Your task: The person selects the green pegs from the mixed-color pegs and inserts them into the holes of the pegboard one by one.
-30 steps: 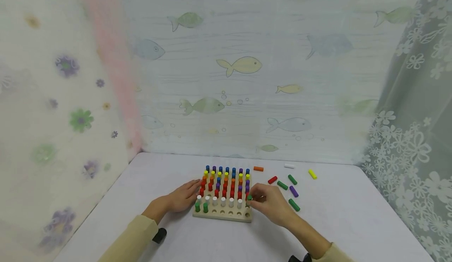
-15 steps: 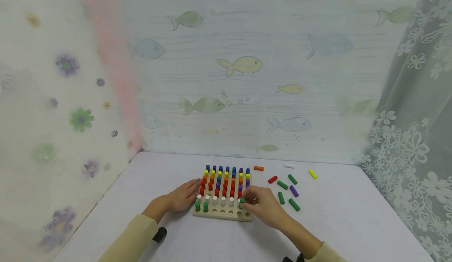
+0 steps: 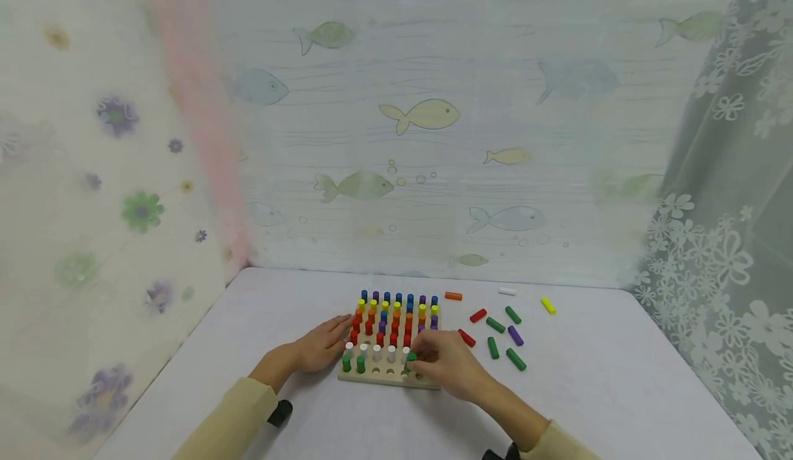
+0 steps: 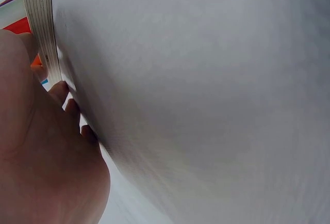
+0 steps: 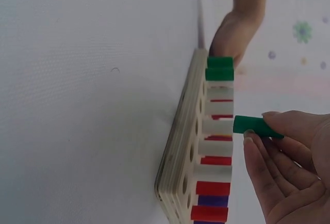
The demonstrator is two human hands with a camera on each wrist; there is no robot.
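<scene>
Apart from the left hand (image 3: 322, 346), whose extended fingers rest against its side of the pegboard (image 3: 384, 379), the right hand (image 3: 455, 365) pinches a plain green peg (image 5: 251, 125) over the board between them, with loose pegs (image 3: 495, 324) beyond the right hand.

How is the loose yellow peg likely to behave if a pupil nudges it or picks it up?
The yellow peg would probably roll if nudged, being cylindrical and lying on its side. It is likely stiff: a similar green peg looks straight where the right hand pinches one end. That pinch also suggests it may be light.
</scene>
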